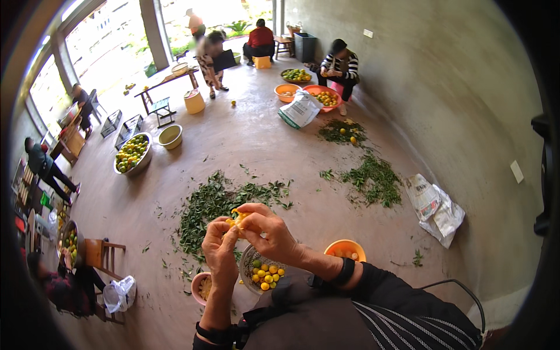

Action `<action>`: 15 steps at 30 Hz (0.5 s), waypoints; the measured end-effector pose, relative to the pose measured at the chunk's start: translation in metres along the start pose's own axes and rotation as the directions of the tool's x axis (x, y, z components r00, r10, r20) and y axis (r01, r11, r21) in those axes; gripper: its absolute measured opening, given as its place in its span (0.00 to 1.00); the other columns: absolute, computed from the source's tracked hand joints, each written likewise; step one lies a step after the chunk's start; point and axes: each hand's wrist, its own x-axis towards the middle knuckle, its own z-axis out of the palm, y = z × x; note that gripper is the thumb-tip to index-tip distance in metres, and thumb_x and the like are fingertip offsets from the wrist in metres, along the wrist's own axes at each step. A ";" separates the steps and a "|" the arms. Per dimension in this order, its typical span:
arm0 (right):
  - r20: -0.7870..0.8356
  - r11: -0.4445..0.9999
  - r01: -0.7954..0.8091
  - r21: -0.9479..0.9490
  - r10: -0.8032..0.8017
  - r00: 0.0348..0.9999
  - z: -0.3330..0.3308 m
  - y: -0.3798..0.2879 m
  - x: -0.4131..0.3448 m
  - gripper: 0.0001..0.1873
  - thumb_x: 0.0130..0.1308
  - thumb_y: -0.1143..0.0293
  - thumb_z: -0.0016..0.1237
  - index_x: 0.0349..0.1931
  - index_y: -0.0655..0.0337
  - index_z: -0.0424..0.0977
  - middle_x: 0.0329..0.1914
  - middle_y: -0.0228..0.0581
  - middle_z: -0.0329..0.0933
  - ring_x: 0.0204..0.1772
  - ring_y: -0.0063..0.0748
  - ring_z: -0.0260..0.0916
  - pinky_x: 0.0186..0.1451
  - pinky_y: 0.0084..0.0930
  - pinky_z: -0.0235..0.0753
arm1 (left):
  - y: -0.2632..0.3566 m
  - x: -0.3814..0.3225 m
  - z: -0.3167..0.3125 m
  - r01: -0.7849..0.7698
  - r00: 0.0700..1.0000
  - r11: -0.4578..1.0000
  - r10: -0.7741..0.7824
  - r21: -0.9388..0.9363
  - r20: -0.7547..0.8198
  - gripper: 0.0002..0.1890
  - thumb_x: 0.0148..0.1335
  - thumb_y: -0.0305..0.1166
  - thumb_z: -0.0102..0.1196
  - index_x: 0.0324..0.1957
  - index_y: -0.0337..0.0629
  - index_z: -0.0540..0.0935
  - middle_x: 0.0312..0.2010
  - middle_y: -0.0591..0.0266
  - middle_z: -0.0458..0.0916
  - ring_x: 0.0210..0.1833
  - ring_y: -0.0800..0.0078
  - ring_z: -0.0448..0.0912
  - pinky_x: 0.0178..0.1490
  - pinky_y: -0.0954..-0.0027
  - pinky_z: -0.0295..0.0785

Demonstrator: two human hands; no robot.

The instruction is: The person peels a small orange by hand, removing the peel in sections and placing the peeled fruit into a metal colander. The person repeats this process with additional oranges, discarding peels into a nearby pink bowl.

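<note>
Both my hands meet in front of me around a partly peeled orange citrus fruit. My left hand grips its lower left side, thumb raised against it. My right hand pinches it from the right, with peel sticking up between the fingers. Below my hands stands a metal colander of small yellow, orange and green citrus fruits. To its left, partly behind my left forearm, is a pink bowl with pale pieces that look like peel. An orange bowl with peeled fruit sits near my right forearm, which partly hides it.
Heaps of green leaves lie on the floor ahead, others to the right. White sacks lie by the wall. A large basin of fruit stands ahead left. Several people sit or stand around; one in stripes sits by an orange basin.
</note>
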 end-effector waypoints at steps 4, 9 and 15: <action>0.028 0.950 0.258 -0.177 -0.257 0.966 -0.003 -0.001 0.003 0.07 0.54 0.80 0.54 0.34 0.65 0.73 0.52 0.52 0.71 0.56 0.51 0.69 0.57 0.39 0.71 | 0.012 -0.001 -0.003 0.290 0.957 0.943 -0.289 -0.164 0.032 0.14 0.60 0.24 0.53 0.47 0.34 0.70 0.34 0.56 0.79 0.33 0.73 0.80 0.37 0.73 0.79; 0.050 0.980 0.179 -0.091 -0.175 0.983 -0.001 -0.001 0.000 0.13 0.58 0.80 0.51 0.45 0.66 0.72 0.56 0.54 0.69 0.60 0.52 0.68 0.60 0.38 0.69 | 0.018 0.000 -0.009 0.389 0.921 0.893 -0.380 -0.227 0.084 0.16 0.57 0.20 0.48 0.48 0.33 0.69 0.33 0.53 0.78 0.32 0.67 0.82 0.34 0.66 0.83; 0.010 0.909 -0.301 0.288 0.312 0.950 0.004 0.001 -0.012 0.23 0.67 0.78 0.42 0.63 0.66 0.61 0.62 0.55 0.66 0.63 0.39 0.67 0.63 0.31 0.69 | 0.012 -0.001 -0.011 0.365 0.931 0.922 -0.358 -0.128 0.074 0.15 0.55 0.19 0.48 0.46 0.32 0.70 0.36 0.49 0.79 0.34 0.64 0.82 0.36 0.64 0.84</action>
